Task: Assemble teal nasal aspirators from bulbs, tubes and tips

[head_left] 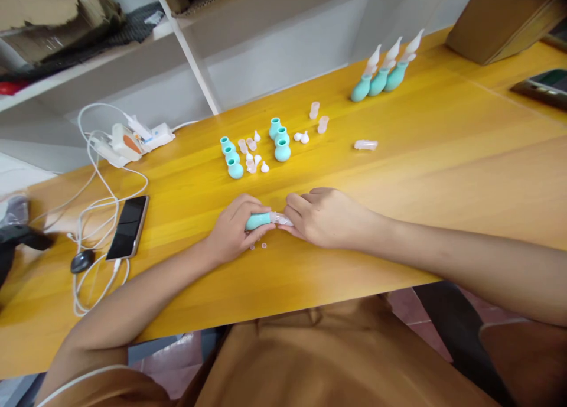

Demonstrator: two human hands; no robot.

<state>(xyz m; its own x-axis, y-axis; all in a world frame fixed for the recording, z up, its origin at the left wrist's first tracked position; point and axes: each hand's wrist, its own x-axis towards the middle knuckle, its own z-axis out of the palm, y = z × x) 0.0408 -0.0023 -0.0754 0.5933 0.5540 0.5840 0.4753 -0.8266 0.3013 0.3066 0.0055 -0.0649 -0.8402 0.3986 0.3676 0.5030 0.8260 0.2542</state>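
My left hand (pixel 234 230) is closed round a teal rubber bulb (pixel 259 220) that lies sideways just above the yellow table (pixel 398 176). My right hand (pixel 330 217) pinches the clear plastic tip (pixel 281 219) at the bulb's open end, its fingers curled. Two tiny pale round pieces (pixel 258 246) lie on the table under my left hand. Farther back stand several loose teal bulbs (pixel 279 140) with small clear tips and caps (pixel 252 156) scattered between them. Three assembled bulbs with long white nozzles (pixel 385 70) stand in a row at the far right.
A clear cap (pixel 365 145) lies alone right of the loose parts. A phone (pixel 129 227), white cables (pixel 95 218) and a power strip (pixel 133 141) lie at the left. A brown box (pixel 500 17) and a dark device (pixel 543 88) sit at the far right. White shelving (pixel 199 64) stands behind.
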